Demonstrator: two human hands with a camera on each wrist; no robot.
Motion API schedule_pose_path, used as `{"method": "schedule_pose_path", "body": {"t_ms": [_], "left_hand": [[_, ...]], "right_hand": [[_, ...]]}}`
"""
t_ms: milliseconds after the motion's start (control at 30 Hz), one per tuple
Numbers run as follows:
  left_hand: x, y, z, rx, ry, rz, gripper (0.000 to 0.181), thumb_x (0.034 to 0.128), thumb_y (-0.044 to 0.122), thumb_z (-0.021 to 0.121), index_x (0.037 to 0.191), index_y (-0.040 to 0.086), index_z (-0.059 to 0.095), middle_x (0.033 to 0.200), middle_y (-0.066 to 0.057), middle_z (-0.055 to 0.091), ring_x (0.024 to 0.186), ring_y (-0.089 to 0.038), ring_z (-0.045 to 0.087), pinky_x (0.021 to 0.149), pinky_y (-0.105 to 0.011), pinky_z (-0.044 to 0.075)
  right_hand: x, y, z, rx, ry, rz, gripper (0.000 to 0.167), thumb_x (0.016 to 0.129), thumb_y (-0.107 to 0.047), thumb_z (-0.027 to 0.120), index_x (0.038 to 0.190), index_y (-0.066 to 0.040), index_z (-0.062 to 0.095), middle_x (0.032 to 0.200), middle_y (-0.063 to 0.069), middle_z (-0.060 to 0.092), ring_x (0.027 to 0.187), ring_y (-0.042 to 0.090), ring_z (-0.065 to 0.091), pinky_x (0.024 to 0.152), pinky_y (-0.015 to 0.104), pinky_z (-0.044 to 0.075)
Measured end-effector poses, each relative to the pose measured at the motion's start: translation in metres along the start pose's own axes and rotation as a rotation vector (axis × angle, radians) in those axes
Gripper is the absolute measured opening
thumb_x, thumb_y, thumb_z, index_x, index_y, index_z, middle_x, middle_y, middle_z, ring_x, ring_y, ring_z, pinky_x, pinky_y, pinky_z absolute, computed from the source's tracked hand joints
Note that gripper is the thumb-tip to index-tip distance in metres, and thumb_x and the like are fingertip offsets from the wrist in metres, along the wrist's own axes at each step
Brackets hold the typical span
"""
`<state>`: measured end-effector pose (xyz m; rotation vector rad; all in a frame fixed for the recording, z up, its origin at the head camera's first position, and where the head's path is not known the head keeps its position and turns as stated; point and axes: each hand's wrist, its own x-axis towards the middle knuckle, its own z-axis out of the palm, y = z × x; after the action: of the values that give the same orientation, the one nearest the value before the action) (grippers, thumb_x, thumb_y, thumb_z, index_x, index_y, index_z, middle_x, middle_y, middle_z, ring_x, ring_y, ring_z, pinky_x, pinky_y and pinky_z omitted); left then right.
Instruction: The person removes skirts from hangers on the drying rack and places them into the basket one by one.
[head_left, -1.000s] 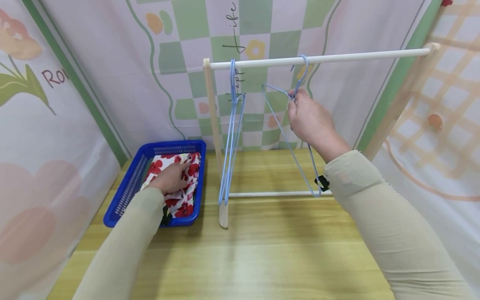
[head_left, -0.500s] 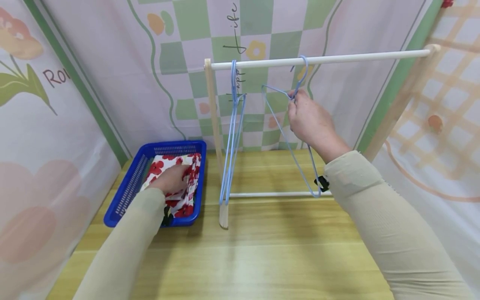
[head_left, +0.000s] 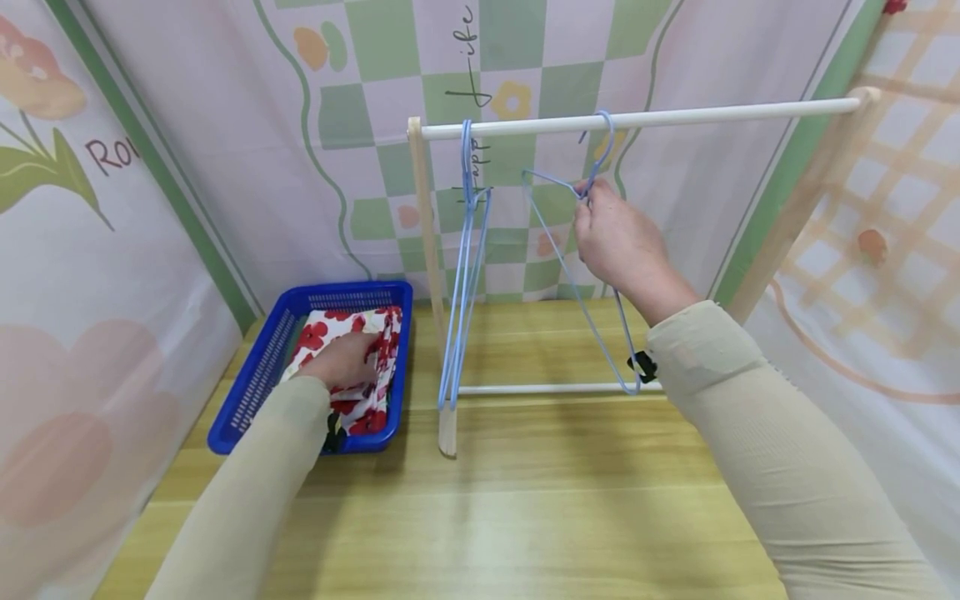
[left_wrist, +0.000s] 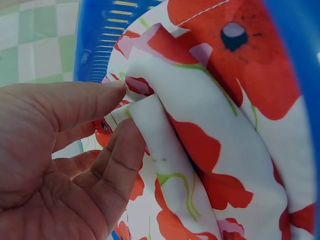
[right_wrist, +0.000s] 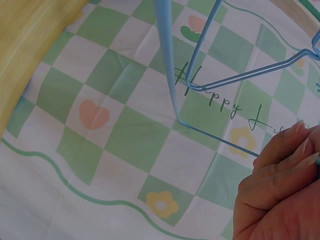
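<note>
My left hand [head_left: 347,360] reaches into a blue plastic basket [head_left: 406,367]. It holds a fold of a white cloth with red flowers [head_left: 313,335], folded inside. In the left wrist view, thumb and fingers sit on either side of a fold of the floral cloth [left_wrist: 155,120]; the cloth's kind cannot be told. My right hand [head_left: 622,237] grips a light blue wire hanger [head_left: 573,279] just below its hook. That hook is still over the white rail [head_left: 697,117]. In the right wrist view, the right hand [right_wrist: 282,190] is partly cut off at the edge.
Several more blue hangers [head_left: 465,283] hang close together at the rack's left end. The rack has wooden side posts [head_left: 426,217] and a low white bar [head_left: 540,389]. It stands on a wooden table [head_left: 487,508], with printed curtains [head_left: 195,108] behind and at the sides.
My left fingers have curled further into the floral cloth, whose right part is more bunched. My right hand and its hanger have barely moved.
</note>
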<state>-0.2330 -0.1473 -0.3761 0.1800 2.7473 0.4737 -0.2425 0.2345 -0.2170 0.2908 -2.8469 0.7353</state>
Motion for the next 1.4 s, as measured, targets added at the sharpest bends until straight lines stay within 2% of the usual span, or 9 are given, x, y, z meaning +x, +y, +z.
{"method": "schedule_pose_path", "body": {"t_ms": [200,433,600,833,1000,1133,1400], "left_hand": [[0.0,0.001,-0.001,-0.003,-0.005,-0.01,0.071,0.0974,0.016,0.071,0.159,0.001,0.039,0.154,-0.022,0.052,0.139,-0.039,0.05,0.12,-0.058,0.037],[-0.001,0.001,0.0,-0.021,-0.013,-0.031,0.075,0.0977,0.019,0.072,0.161,0.003,0.035,0.158,-0.021,0.047,0.145,-0.041,0.045,0.121,-0.059,0.034],[-0.002,0.0,-0.002,-0.015,-0.002,-0.027,0.075,0.0963,0.02,0.074,0.16,0.004,0.037,0.156,-0.021,0.05,0.144,-0.041,0.047,0.12,-0.06,0.035],[-0.008,0.002,-0.01,-0.024,0.07,0.031,0.072,0.0989,0.02,0.07,0.16,0.001,0.036,0.159,-0.024,0.045,0.146,-0.045,0.042,0.12,-0.061,0.035],[-0.017,0.008,-0.017,-0.112,0.116,0.045,0.074,0.102,0.022,0.067,0.164,0.006,0.03,0.166,-0.021,0.036,0.15,-0.045,0.038,0.119,-0.063,0.035],[-0.022,0.013,-0.022,-0.169,0.16,0.084,0.073,0.1035,0.025,0.064,0.165,0.01,0.028,0.168,-0.017,0.034,0.15,-0.043,0.039,0.118,-0.063,0.037],[-0.029,0.031,-0.028,-0.154,0.234,0.14,0.072,0.1044,0.029,0.062,0.165,0.008,0.029,0.167,-0.018,0.034,0.147,-0.041,0.043,0.121,-0.061,0.034]], "right_hand": [[0.0,0.001,0.0,0.001,0.004,-0.002,0.052,0.113,-0.032,0.023,0.159,-0.01,0.034,0.091,0.013,0.071,0.07,0.028,0.062,0.061,0.041,0.045],[0.0,-0.001,0.0,-0.004,0.002,0.003,0.053,0.113,-0.032,0.022,0.16,-0.01,0.034,0.092,0.013,0.072,0.072,0.029,0.063,0.062,0.042,0.046],[0.001,-0.003,0.001,0.011,-0.011,0.01,0.054,0.113,-0.032,0.02,0.16,-0.01,0.033,0.097,0.014,0.071,0.077,0.03,0.064,0.065,0.043,0.048],[0.002,-0.006,0.003,0.024,-0.021,0.01,0.054,0.112,-0.031,0.019,0.159,-0.009,0.032,0.102,0.015,0.071,0.084,0.032,0.066,0.072,0.045,0.049],[0.003,-0.009,0.004,0.023,-0.028,0.014,0.055,0.112,-0.032,0.019,0.16,-0.009,0.031,0.101,0.014,0.07,0.084,0.033,0.066,0.073,0.046,0.05],[0.004,-0.011,0.006,0.028,-0.017,0.01,0.053,0.112,-0.029,0.02,0.159,-0.008,0.033,0.102,0.016,0.069,0.083,0.034,0.064,0.074,0.047,0.05],[0.007,-0.019,0.011,0.028,-0.038,0.024,0.053,0.112,-0.029,0.021,0.159,-0.006,0.03,0.126,0.02,0.064,0.081,0.034,0.059,0.071,0.047,0.05]]}}
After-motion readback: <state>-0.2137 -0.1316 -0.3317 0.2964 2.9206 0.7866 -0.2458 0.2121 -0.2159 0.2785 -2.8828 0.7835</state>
